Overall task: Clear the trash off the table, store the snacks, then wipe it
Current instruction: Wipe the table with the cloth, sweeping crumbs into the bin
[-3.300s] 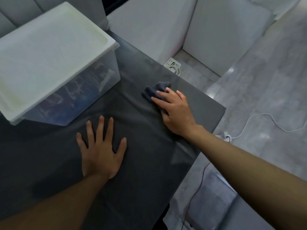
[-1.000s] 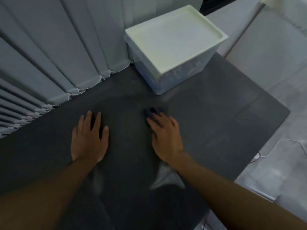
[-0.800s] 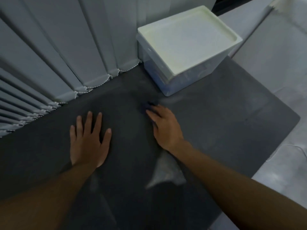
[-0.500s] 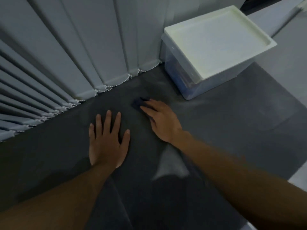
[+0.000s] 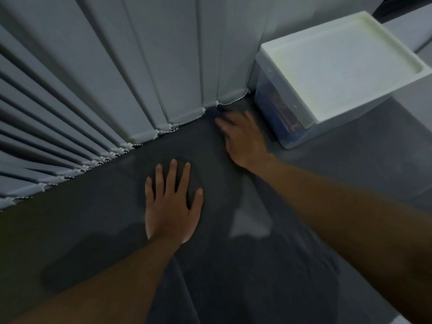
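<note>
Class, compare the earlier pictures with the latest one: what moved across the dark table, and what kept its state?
The right hand slid the dark cloth from the table's open edge, past the front of the lidded storage box, to the curtain hem beside the box. It is blurred, so mid-stroke. The left hand remains flat, fingers spread. The box stays shut in its corner.

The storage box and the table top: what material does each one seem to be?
Storage box: likely plastic, with see-through walls showing dim contents and an opaque, matte white lid with a raised rim. Table top: dark grey, smooth and matte; it could be laminate or painted board, the look leaves that open.
</note>
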Motion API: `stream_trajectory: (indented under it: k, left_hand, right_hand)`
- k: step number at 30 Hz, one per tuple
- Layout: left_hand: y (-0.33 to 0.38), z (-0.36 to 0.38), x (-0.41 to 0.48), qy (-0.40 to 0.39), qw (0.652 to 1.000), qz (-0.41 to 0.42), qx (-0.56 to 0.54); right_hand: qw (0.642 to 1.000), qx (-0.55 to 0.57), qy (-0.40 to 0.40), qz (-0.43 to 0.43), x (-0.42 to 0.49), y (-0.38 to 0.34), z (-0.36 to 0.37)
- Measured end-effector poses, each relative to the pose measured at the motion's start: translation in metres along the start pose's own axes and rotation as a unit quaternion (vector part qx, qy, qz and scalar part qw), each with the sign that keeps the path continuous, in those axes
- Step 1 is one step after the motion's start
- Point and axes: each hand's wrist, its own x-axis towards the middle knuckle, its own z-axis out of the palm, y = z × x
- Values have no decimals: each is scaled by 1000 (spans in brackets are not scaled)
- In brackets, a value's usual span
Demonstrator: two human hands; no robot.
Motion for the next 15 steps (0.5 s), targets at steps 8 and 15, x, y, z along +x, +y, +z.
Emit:
stream_trajectory:
  k: [8, 15]
  left_hand:
    - [-2, 2, 1, 0, 1000, 5, 2]
    - [-1, 1, 1, 0, 1000, 7, -2]
  right_hand:
    - [993, 67, -33, -94, -34, -33, 2]
    - [993, 29, 48, 99, -60, 3, -20]
